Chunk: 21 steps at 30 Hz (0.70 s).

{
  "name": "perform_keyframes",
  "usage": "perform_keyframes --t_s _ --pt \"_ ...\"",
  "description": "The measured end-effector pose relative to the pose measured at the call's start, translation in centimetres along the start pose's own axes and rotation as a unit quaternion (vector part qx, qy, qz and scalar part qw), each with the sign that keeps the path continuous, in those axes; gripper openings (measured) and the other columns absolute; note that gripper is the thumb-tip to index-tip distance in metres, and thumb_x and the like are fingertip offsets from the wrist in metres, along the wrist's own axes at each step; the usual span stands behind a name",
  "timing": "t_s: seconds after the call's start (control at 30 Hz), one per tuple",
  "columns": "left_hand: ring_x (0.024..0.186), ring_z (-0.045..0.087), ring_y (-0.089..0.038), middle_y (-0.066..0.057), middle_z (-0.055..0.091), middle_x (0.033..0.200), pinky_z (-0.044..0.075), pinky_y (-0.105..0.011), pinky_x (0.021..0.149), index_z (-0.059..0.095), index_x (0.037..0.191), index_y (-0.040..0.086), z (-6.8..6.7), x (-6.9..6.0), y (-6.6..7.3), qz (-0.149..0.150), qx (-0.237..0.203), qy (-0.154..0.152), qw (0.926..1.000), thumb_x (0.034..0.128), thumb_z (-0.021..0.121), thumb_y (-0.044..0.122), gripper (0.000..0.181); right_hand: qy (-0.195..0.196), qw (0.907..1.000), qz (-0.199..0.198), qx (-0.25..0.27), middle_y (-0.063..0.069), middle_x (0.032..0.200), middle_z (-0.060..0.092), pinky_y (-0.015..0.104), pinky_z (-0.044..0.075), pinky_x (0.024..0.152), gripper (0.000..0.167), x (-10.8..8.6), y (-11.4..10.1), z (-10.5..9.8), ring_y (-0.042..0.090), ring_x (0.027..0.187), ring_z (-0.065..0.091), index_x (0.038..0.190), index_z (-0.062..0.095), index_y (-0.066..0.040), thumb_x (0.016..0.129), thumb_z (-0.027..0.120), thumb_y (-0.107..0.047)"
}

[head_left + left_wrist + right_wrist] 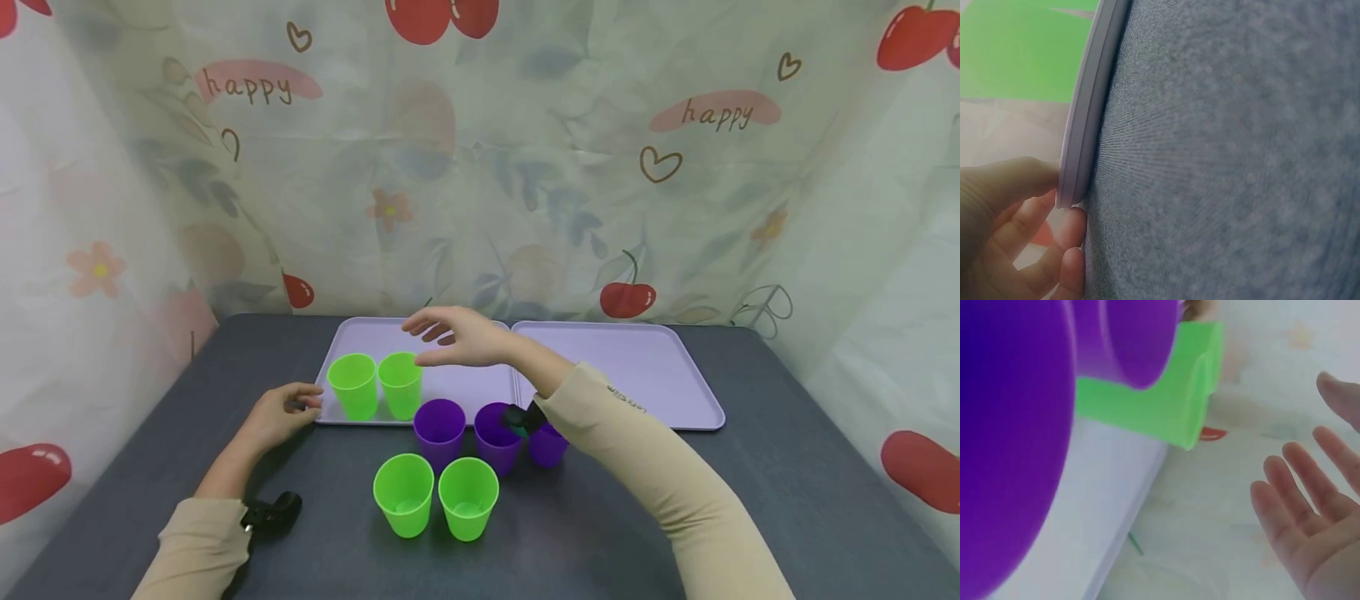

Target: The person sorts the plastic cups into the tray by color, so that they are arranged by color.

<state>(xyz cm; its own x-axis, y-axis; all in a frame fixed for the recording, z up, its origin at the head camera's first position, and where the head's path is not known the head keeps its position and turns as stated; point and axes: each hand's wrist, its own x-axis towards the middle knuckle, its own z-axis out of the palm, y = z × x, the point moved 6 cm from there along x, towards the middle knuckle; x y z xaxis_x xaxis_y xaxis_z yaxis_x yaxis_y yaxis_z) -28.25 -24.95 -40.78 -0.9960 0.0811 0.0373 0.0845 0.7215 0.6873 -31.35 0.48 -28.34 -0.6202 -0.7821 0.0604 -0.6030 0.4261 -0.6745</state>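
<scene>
My left hand holds the left edge of the left lilac tray; in the left wrist view its thumb and fingers meet the tray's rim near a corner. Two green cups stand upright on that tray, the left cup close to my left hand. Above and beside the right cup hovers my right hand, fingers extended and apart, gripping nothing. Its palm faces the camera in the right wrist view, away from a green cup and purple cups.
Three purple cups stand in a row before the trays, the rightmost partly behind my right forearm. Nearer me are two green cups side by side. A second lilac tray adjoins the first. Printed curtains enclose the dark table.
</scene>
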Motion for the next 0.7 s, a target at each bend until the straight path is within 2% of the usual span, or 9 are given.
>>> perform_keyframes --t_s 0.27,0.47,0.7 --pt "0.088 0.063 -0.033 -0.024 0.066 0.102 0.047 -0.028 0.066 0.058 0.116 -0.007 -0.1 0.0 0.2 0.005 0.006 -0.001 1.0 0.0857 0.063 0.009 0.035 0.035 0.999 -0.022 0.015 0.009 0.125 0.059 0.033 0.048 0.095 0.04 -4.5 -1.1 -0.8 0.022 0.113 0.059 0.124 0.055 -0.007 0.086 0.066 -0.015" --pt "0.09 0.064 -0.035 -0.025 0.066 0.102 0.047 -0.029 0.067 0.058 0.116 -0.007 -0.2 0.1 0.1 0.011 0.007 0.002 0.9999 0.0853 0.063 0.008 0.035 0.057 0.9974 -0.041 0.017 0.011 0.123 0.06 0.032 0.049 0.094 0.038 -8.0 -0.8 -0.5 0.021 0.108 0.061 0.121 0.057 -0.004 0.085 0.066 -0.012" --pt "0.09 0.063 -0.034 -0.025 0.065 0.103 0.047 -0.031 0.067 0.057 0.117 -0.007 0.0 0.1 -0.1 0.003 0.009 -0.007 0.9999 0.0862 0.063 0.01 0.036 0.088 0.9942 -0.06 0.014 0.012 0.12 0.063 0.031 0.05 0.091 0.039 -11.6 -0.8 0.3 0.022 0.105 0.063 0.121 0.058 -0.003 0.084 0.068 -0.011"
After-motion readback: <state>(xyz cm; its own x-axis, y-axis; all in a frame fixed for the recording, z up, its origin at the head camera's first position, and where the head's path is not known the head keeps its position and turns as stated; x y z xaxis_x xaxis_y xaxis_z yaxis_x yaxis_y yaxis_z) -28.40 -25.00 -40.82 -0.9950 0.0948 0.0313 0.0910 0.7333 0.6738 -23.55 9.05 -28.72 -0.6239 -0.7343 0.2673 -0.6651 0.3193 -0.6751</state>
